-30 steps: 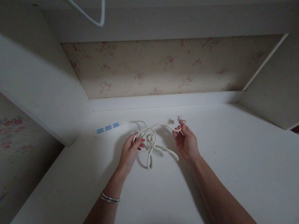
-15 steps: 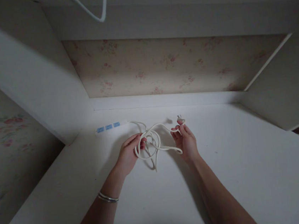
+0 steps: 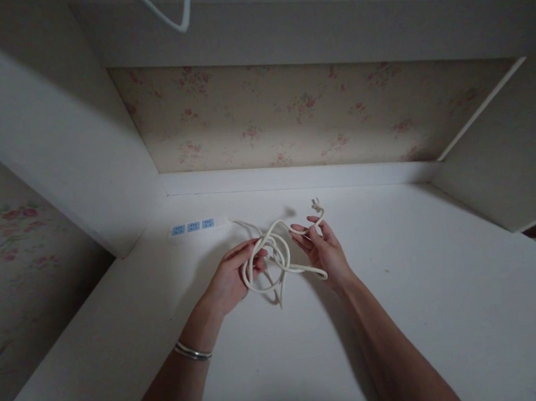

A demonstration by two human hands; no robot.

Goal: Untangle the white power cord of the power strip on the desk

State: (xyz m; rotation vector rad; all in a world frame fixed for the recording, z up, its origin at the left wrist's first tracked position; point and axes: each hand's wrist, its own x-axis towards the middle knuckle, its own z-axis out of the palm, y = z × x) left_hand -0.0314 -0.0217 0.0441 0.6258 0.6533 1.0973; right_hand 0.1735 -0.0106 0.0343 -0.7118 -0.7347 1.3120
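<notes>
A loosely coiled white power cord (image 3: 280, 250) hangs between my two hands above the white surface. My left hand (image 3: 237, 271) is closed around the left side of the loops, its fingertips partly behind them. Higher up on the right, my right hand (image 3: 323, 246) pinches the cord a little below its end. The plug (image 3: 316, 204) sticks up past the right fingers with its prongs pointing away from me. From the coil the cord runs back to a white power strip (image 3: 220, 222) with blue sockets, which lies on the surface to the left.
Around the white tabletop (image 3: 285, 364) stand a left side panel (image 3: 117, 178) and a right side panel (image 3: 507, 156). Floral wallpaper (image 3: 250, 119) covers the back wall beneath an overhead board (image 3: 308, 37). A white cable loop (image 3: 184, 18) dangles at the top.
My right hand has shifted slightly left and its grip has moved from near the plug down along the cord. The plug now stands clear of the fingers. My left hand has hardly moved.
</notes>
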